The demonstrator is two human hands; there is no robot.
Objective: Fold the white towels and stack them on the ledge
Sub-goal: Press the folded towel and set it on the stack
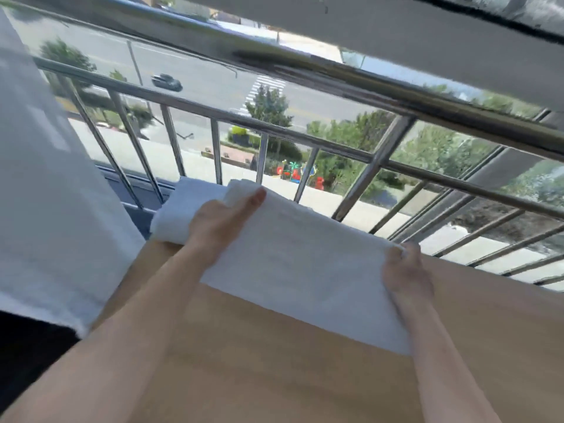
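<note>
Grip: we are pinching the white terry towel (299, 264) endwise, left hand (219, 221) at ten o'clock beside the folded white stack (180, 209), right hand (403, 270) at four.

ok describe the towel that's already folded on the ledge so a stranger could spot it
Find the metal railing, then the tan wooden ledge below it. At the ledge's far left end, just beyond the left hand, lies a thick folded towel. Unlike the flat towel that this hand and the right hand pinch, nothing grips it.
</note>
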